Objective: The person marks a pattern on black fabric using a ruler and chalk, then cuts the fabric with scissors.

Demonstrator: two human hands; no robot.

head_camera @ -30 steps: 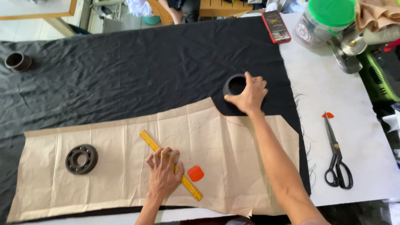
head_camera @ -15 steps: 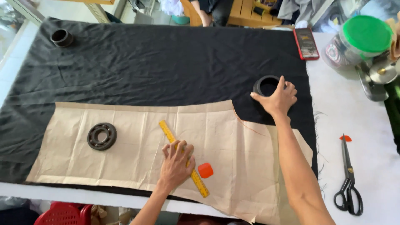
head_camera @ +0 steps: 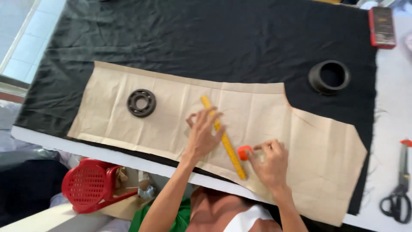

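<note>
Black cloth [head_camera: 214, 38] covers the desk [head_camera: 392, 116], with a tan paper pattern [head_camera: 257, 124] spread on it. On the pattern lies a yellow ruler [head_camera: 229, 148], pinned by the left hand [head_camera: 201, 135], fingers spread flat. The right hand [head_camera: 270, 165] pinches an orange chalk [head_camera: 243, 152] beside the ruler. No chalk line shows yet. A bearing ring [head_camera: 141, 103] weighs the paper; a black ring [head_camera: 329, 77] sits on the cloth, and scissors [head_camera: 399, 193] lie well apart.

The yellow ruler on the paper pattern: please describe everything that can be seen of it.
The yellow ruler is a long, narrow, flat strip, apparently plastic or wood. It lies flat and diagonal on the tan paper pattern, its far end pointing up-left and its near end close to the pattern's lower edge. The left hand presses fingers on its upper half, hiding part of it. The right hand holds a small orange piece right beside its lower part.
</note>
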